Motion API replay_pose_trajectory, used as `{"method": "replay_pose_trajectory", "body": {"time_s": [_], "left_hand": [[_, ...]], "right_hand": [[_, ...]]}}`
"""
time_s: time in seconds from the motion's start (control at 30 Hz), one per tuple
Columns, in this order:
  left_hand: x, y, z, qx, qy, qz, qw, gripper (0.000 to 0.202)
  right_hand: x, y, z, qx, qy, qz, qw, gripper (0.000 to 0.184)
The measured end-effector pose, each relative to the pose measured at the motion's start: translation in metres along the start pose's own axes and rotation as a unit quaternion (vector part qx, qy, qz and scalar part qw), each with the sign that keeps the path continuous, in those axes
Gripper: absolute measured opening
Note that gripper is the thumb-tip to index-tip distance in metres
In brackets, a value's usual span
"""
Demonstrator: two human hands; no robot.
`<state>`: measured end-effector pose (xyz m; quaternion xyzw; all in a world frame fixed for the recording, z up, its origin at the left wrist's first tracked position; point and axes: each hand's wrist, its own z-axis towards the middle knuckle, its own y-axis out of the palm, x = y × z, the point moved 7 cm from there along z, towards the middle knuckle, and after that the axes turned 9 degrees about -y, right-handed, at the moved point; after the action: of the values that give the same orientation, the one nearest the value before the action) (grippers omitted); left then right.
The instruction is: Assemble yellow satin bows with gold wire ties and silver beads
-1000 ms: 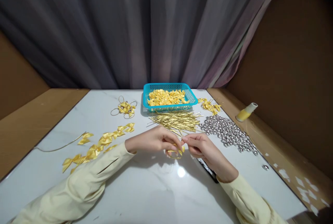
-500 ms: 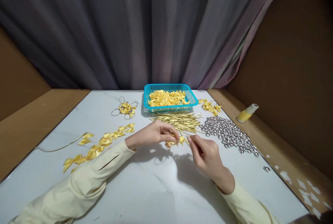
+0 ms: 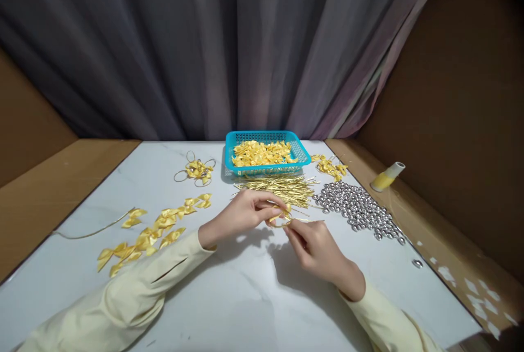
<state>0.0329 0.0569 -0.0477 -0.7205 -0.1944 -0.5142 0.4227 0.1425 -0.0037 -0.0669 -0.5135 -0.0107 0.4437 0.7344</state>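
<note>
Above the middle of the table, my left hand pinches a yellow ribbon bow with a gold cord loop. From the right, my right hand pinches the gold cord close to the bow, thumb and forefinger pressed together. The two hands nearly meet, and their fingertips partly hide the bow and cord. Just beyond them lies a pile of gold cords. Loose yellow bows are spread on the table to the left, beside my left sleeve.
A blue basket of yellow bows stands at the back. Silver beads are heaped on the right, with one bead apart. Bows with cord loops lie back left, and more bows back right. A yellow-white cone rests near the right wall.
My right hand has shifted slightly left, closer to my left hand. The cord between my fingers now shows as a rounder loop beside the bow.
</note>
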Motion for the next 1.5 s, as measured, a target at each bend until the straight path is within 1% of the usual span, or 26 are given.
{"method": "replay_pose_trajectory", "body": {"time_s": [0.1,0.2,0.3,0.33,0.37,0.47,0.53,0.6,0.7,0.83,0.9,1.0,1.1,1.2,1.33,1.43,1.5], "left_hand": [[0.003,-0.003,-0.004,0.051,0.01,0.049,0.997,0.018],[0.006,-0.007,-0.006,0.097,0.016,0.084,0.992,0.017],[0.004,-0.012,-0.007,0.13,0.009,0.096,0.987,0.018],[0.004,-0.014,-0.006,0.141,0.005,0.098,0.985,0.018],[0.004,-0.016,-0.006,0.151,0.002,0.098,0.984,0.018],[0.004,-0.026,-0.005,0.181,-0.014,0.078,0.98,0.018],[0.004,-0.032,-0.005,0.188,-0.031,0.038,0.981,0.017],[0.004,-0.037,-0.004,0.186,-0.046,-0.008,0.981,0.016],[0.0,-0.042,-0.001,0.175,-0.07,-0.062,0.98,0.015],[-0.003,-0.046,0.0,0.16,-0.087,-0.094,0.979,0.013],[-0.004,-0.047,0.001,0.157,-0.092,-0.1,0.978,0.012],[-0.006,-0.048,0.001,0.155,-0.098,-0.11,0.977,0.013],[-0.007,-0.047,0.002,0.154,-0.101,-0.117,0.976,0.015],[-0.009,-0.046,0.002,0.153,-0.104,-0.12,0.975,0.016],[-0.007,-0.045,0.001,0.152,-0.104,-0.121,0.975,0.016],[-0.003,-0.042,-0.001,0.154,-0.095,-0.122,0.976,0.014],[0.0,-0.039,-0.002,0.148,-0.078,-0.123,0.978,0.017]], "right_hand": [[0.003,0.001,0.001,-0.023,0.026,0.02,0.999,0.023],[0.003,0.002,0.003,-0.04,0.029,0.027,0.998,0.024],[0.002,0.001,0.003,-0.048,0.029,0.042,0.998,0.016],[0.002,0.001,0.002,-0.045,0.034,0.053,0.997,0.011],[0.003,0.001,0.002,-0.038,0.041,0.068,0.996,0.01],[0.004,-0.002,0.001,-0.003,0.053,0.13,0.99,0.017],[0.001,-0.001,0.001,-0.003,0.043,0.177,0.983,0.013],[-0.005,0.0,0.002,-0.026,0.024,0.217,0.976,0.01],[-0.018,-0.002,0.005,-0.054,-0.015,0.265,0.963,0.017],[-0.032,-0.011,0.006,-0.063,-0.061,0.307,0.948,0.029],[-0.031,-0.014,0.006,-0.045,-0.061,0.302,0.95,0.03],[-0.028,-0.016,0.004,-0.001,-0.059,0.279,0.958,0.028],[-0.028,-0.019,0.001,0.05,-0.083,0.242,0.966,0.03],[-0.031,-0.025,-0.001,0.101,-0.115,0.176,0.972,0.032],[-0.035,-0.03,-0.001,0.119,-0.15,0.127,0.973,0.029],[-0.038,-0.036,0.0,0.133,-0.155,0.073,0.976,0.022],[-0.042,-0.039,0.001,0.137,-0.162,0.065,0.975,0.021]]}}
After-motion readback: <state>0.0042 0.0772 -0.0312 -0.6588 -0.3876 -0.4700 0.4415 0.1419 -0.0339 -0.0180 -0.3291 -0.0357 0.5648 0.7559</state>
